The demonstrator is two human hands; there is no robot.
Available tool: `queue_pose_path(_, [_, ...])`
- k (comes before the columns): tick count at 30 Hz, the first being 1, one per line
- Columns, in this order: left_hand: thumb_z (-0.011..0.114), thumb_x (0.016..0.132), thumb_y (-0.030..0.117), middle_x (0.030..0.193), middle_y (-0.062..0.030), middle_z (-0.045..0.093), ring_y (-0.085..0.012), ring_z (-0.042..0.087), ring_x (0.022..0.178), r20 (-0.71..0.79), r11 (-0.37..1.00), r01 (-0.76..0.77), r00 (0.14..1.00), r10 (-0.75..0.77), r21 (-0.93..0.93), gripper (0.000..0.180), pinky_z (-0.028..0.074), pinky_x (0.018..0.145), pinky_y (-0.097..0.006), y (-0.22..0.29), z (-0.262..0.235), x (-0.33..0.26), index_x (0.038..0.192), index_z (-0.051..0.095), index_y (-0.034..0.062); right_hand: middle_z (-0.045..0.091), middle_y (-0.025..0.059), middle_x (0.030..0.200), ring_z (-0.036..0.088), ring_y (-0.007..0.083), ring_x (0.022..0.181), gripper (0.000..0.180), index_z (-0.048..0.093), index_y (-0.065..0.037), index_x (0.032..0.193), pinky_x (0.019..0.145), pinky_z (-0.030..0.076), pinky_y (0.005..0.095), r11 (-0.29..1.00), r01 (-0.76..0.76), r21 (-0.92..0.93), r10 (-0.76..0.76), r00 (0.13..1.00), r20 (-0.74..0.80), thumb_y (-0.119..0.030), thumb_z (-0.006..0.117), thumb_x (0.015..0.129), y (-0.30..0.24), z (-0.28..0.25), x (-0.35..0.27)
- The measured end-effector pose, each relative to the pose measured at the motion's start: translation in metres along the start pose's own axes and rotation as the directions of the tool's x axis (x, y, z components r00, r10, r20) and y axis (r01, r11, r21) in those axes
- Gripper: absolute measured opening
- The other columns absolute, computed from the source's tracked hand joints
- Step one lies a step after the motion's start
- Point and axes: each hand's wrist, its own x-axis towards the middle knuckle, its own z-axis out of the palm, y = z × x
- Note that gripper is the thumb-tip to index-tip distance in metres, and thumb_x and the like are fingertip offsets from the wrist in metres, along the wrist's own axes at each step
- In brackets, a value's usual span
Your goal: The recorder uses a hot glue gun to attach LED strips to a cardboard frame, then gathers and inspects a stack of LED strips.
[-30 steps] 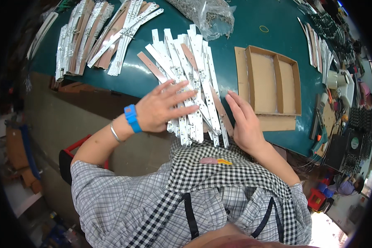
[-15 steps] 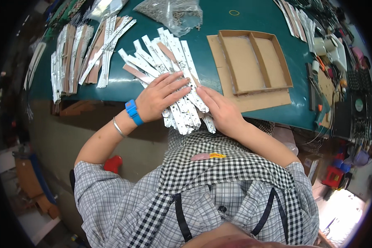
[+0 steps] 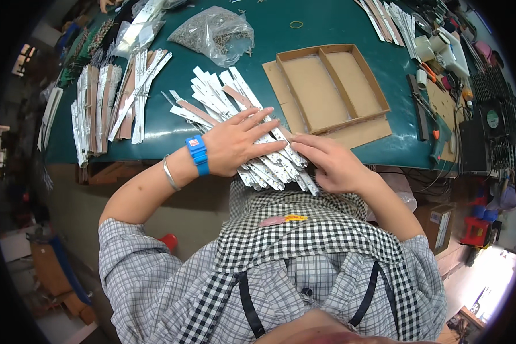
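Observation:
A loose fan of narrow white strips (image 3: 275, 166) with small dark marks, probably circuit-board strips, lies across the table's near edge and overhangs my lap. Some pinkish-brown strips (image 3: 197, 112) are mixed in. My left hand (image 3: 241, 140) rests flat on top of the pile, its fingers spread. At the pile's right side, my right hand (image 3: 335, 163) is bent around the edge strips, with fingertips on top of them and the thumb partly hidden.
A shallow cardboard tray (image 3: 352, 54) with two compartments sits right of the pile. Further strip bundles (image 3: 100, 109) lie at the left. Behind is a clear bag (image 3: 215, 34) of small parts. Tools and spools (image 3: 436, 46) crowd the right side of the green table (image 3: 183, 149).
The view has shifted. The pile's lower ends have swung to the right under my hands. My left fingers have spread wider, and my right fingers have bent more at the edge.

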Motion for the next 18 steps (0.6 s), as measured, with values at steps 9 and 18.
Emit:
queue_pose_path(9, [0.075,0.053,0.012,0.146,-0.0201,0.037,-0.0428,0.027,0.141,0.106,0.997,-0.068,0.992,0.072,-0.045,0.094,0.019,0.117,-0.053,-0.006,-0.012,0.023,0.141,0.042,0.0127,0.064,0.0104,0.109,0.059,0.0257,0.105,0.044,0.061,-0.005,0.114,0.095,0.044,0.04,0.913,-0.111,-0.392,-0.032,0.94,-0.34,-0.011,0.074,0.072,0.016,-0.008,0.005])
queue_pose_path(18, [0.08,0.051,0.02,0.129,-0.0156,0.053,-0.0357,0.047,0.122,0.051,0.995,-0.072,0.996,0.075,-0.062,0.092,0.03,0.112,-0.051,-0.01,-0.014,0.051,0.137,0.047,0.0114,0.057,0.0081,0.082,0.055,0.0277,0.089,0.004,0.06,-0.005,0.077,0.082,0.046,0.0386,0.895,-0.121,-0.429,-0.051,0.929,-0.367,-0.008,0.06,0.074,0.121,-0.046,0.013])
